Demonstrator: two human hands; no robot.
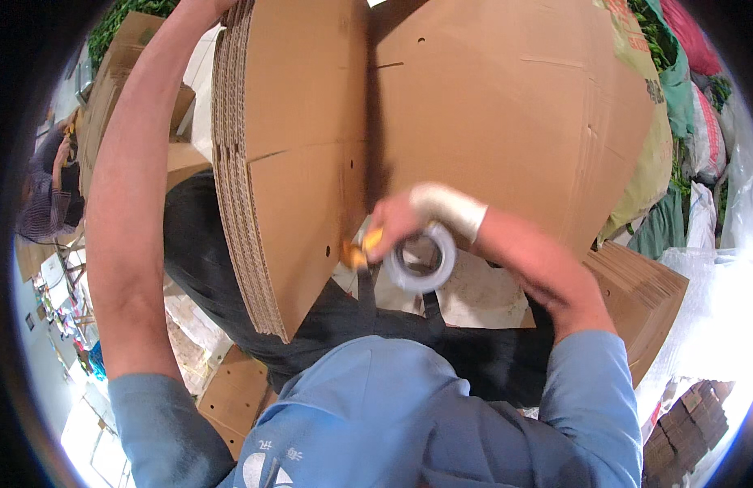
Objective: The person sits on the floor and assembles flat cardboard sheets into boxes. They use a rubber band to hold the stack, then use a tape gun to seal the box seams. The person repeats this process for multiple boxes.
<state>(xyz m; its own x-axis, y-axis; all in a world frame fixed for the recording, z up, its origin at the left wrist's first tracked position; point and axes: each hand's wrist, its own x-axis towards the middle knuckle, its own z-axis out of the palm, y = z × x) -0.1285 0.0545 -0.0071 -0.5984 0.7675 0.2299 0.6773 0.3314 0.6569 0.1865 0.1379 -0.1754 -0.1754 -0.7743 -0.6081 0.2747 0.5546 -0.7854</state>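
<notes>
A tape dispenser with an orange-yellow handle [372,239] and a large roll of pale tape [422,281] is held in my right hand [399,213], fingers closed round the handle. A white band [454,210] wraps that wrist. The dispenser is beside the lower edge of a thick stack of flat cardboard boxes [291,179], which stands upright on my left. My left arm [132,203] reaches up along this stack. Only a sliver of my left hand [212,4] shows at its top corner, fingers out of sight. A wide cardboard sheet [490,122] leans on the right.
Folded cardboard bundles lie at right [637,301], lower right [687,431] and lower left [234,390]. Green and white sacks [706,134] with leafy produce line the right side, near clear plastic wrapping [689,285]. Another person [51,183] is at the far left.
</notes>
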